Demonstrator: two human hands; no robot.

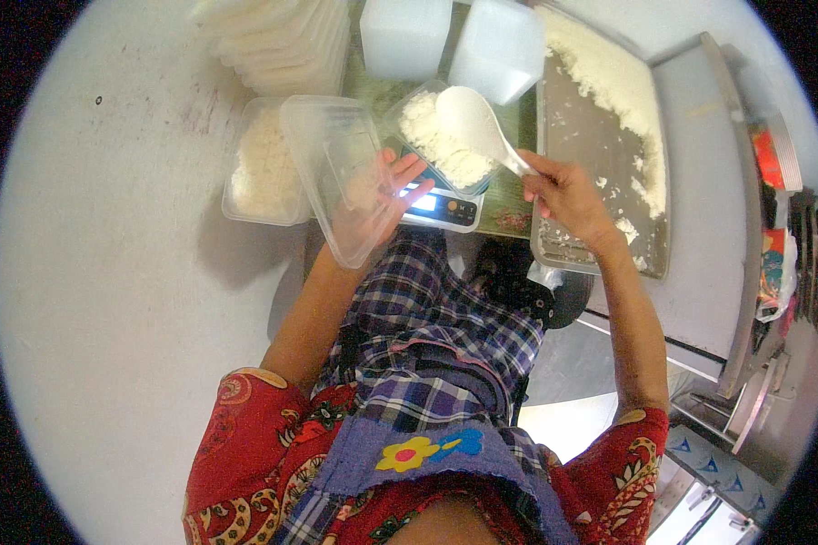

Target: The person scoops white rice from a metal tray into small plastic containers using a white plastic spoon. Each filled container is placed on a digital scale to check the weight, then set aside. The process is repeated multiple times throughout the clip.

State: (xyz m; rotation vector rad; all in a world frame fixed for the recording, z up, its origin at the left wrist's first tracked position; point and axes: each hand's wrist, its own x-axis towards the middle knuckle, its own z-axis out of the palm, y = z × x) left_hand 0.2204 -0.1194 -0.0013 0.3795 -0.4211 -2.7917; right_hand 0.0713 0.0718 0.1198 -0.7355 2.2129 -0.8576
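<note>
My right hand (567, 196) grips the handle of a white plastic serving spoon (474, 122). The spoon's bowl rests on or just over white crumbly food (426, 139) in a clear rectangular container (476, 191). That container sits on a white digital kitchen scale (476, 219) with a lit display. A clear plastic lid (334, 146) is tilted in my left hand (390, 197), which shows partly through it. The fingertips of that hand reach past the lid to the scale's front, close to the container.
A filled clear container (262, 163) stands at left. Behind it rises a stack of translucent lids or containers (283, 44). Two upside-down stacks of white tubs, a left stack (405, 37) and a right stack (497, 51), are at the back. A metal tray (586, 129) at right holds more crumbly food.
</note>
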